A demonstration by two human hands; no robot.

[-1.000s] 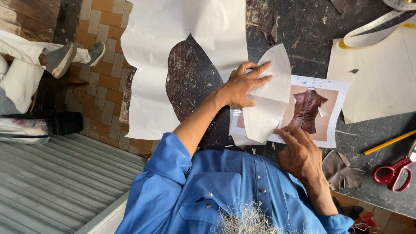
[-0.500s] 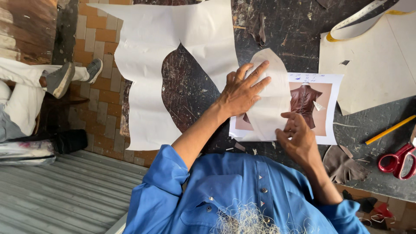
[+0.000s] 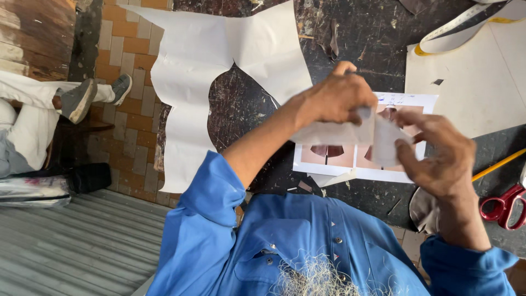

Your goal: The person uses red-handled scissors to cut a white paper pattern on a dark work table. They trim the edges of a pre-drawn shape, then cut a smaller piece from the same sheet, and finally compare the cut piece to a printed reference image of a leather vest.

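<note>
My left hand [image 3: 335, 98] and my right hand [image 3: 438, 159] both grip a small white paper piece [image 3: 350, 132], lifted off the dark worktable [image 3: 350, 44] and bent between the fingers. Right under it lies a printed sheet [image 3: 350, 161] with pictures of a brown garment, partly hidden by the paper and my hands. A large white paper pattern [image 3: 219, 55] with a curved cut-out lies to the left and hangs over the table edge.
Red-handled scissors [image 3: 501, 207] and a yellow pencil [image 3: 496, 164] lie at the right, near a cream sheet [image 3: 476, 82] and a measuring tape [image 3: 455, 28]. A brown leather scrap [image 3: 421, 211] sits under my right wrist. Another person's legs and grey shoes [image 3: 76, 98] are at far left.
The paper piece, earlier pressed flat on the printed sheet by my left hand, is now lifted. My right hand has come up off the table and taken hold of it too.
</note>
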